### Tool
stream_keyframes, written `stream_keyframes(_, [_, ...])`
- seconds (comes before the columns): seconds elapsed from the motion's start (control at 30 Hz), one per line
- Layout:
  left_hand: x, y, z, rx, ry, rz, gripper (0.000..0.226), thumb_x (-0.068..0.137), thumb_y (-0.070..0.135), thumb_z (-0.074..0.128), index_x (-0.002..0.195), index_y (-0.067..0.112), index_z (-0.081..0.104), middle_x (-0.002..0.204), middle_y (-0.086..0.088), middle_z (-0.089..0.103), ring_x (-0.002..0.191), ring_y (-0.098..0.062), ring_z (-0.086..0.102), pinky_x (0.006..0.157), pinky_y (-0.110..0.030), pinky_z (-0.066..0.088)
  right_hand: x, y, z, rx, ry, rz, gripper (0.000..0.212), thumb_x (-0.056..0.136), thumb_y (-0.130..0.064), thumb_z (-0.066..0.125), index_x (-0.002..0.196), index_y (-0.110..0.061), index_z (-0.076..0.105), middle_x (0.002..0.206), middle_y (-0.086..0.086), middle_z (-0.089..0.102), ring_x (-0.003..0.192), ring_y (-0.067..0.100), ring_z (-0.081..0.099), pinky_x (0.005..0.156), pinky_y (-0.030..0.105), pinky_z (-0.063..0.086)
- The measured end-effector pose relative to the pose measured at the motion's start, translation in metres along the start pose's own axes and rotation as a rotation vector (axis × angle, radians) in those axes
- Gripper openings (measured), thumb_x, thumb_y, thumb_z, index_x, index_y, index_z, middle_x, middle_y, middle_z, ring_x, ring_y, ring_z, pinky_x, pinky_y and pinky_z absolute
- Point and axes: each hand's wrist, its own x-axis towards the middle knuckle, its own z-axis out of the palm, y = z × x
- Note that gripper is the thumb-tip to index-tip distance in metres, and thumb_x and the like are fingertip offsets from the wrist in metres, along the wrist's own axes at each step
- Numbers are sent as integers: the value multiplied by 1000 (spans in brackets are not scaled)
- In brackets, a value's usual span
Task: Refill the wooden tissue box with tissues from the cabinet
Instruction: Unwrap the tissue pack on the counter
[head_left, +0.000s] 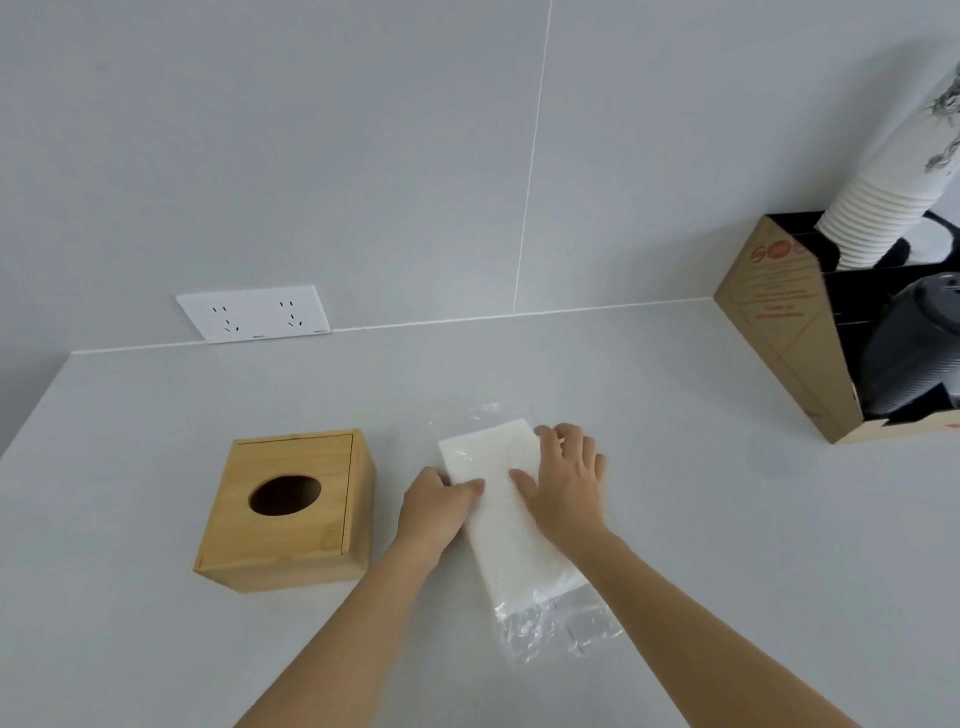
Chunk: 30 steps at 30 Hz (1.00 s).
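Observation:
A white tissue pack (511, 545) in clear plastic wrap lies flat on the grey counter (156, 649), its loose wrap ends sticking out at both short sides. My left hand (434, 512) grips the pack's left edge, thumb on top. My right hand (569, 480) presses on the pack's far right part, fingers spread over it. The wooden tissue box (291, 509) stands to the left of the pack, lid on, with an oval hole in its top that looks dark inside.
A white double wall socket (254, 313) sits low on the back wall. At the right, a cardboard holder (784, 332) holds a stack of white paper cups (878, 208) and dark lids (914, 348).

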Motion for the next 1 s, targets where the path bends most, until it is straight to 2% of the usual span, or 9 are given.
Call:
stream_keyframes(0.1, [1, 2, -2, -65, -39, -17, 18, 79, 22, 63, 85, 8, 54, 85, -9, 65, 69, -23, 60, 55, -27, 45, -5, -7, 4, -9, 34, -194, 30, 56, -8, 82, 81, -7, 66, 82, 8, 64, 70, 31, 63, 62, 38, 49])
stream_keyframes(0.23, [0, 8, -4, -174, -91, -74, 6, 82, 7, 58, 87, 4, 58, 79, -14, 63, 67, -29, 60, 64, -36, 53, -10, -14, -6, -35, -164, -263, 32, 92, -25, 48, 120, -8, 54, 123, 6, 52, 114, 28, 48, 96, 33, 28])
stream_keyframes(0.37, [-5, 12, -6, -168, -127, -120, 10, 73, 1, 55, 82, 2, 55, 63, -12, 55, 54, -26, 53, 52, -30, 52, -26, -31, -18, 65, -227, -252, 83, 68, -63, 21, 124, -10, 51, 134, 6, 46, 133, 24, 35, 105, 33, 20])
stream_keyframes(0.47, [-13, 15, -5, -143, -146, -99, 8, 73, 5, 53, 65, 4, 54, 43, -9, 54, 46, -23, 53, 44, -19, 40, -35, -38, -16, -2, -396, -212, 87, 74, -63, 42, 142, -11, 27, 153, 8, 21, 145, 23, 6, 114, 39, 7])
stream_keyframes(0.57, [-15, 18, -4, -211, -142, -55, 21, 82, 22, 60, 83, 1, 59, 59, -10, 62, 57, -26, 62, 48, -26, 47, -35, -38, -11, -38, -459, -136, 91, 84, -50, 55, 149, -14, 3, 158, 8, 3, 146, 24, -5, 117, 44, 2])
stream_keyframes(0.63, [-18, 23, -4, -244, -156, -13, 30, 85, 27, 58, 93, -2, 61, 66, -11, 63, 60, -26, 64, 50, -28, 50, -32, -36, -10, 11, -410, -120, 85, 84, -39, 56, 148, -14, 6, 153, 8, 14, 145, 27, 6, 116, 43, 10])
stream_keyframes(0.77, [-30, 36, -5, -241, -187, 92, 31, 91, 35, 52, 79, 8, 61, 70, -9, 66, 69, -24, 64, 66, -34, 51, -22, -31, -30, 180, -420, -110, 73, 75, -14, 59, 139, -16, 24, 129, 3, 39, 125, 24, 37, 104, 40, 33])
stream_keyframes(0.9, [-33, 43, -3, -217, -200, 141, 43, 91, 45, 50, 103, 4, 57, 95, -10, 70, 77, -22, 67, 70, -35, 51, -11, -20, -58, 422, -552, -37, 77, 78, -8, 61, 143, -18, 21, 136, 4, 38, 125, 23, 40, 97, 32, 39])
stream_keyframes(1.0, [-37, 49, -2, -246, -173, 192, 41, 94, 44, 47, 101, 5, 57, 91, -10, 68, 72, -21, 66, 64, -34, 51, -3, -8, -68, 551, -599, 41, 81, 77, -8, 62, 146, -22, 22, 140, 5, 40, 122, 20, 43, 93, 28, 38])
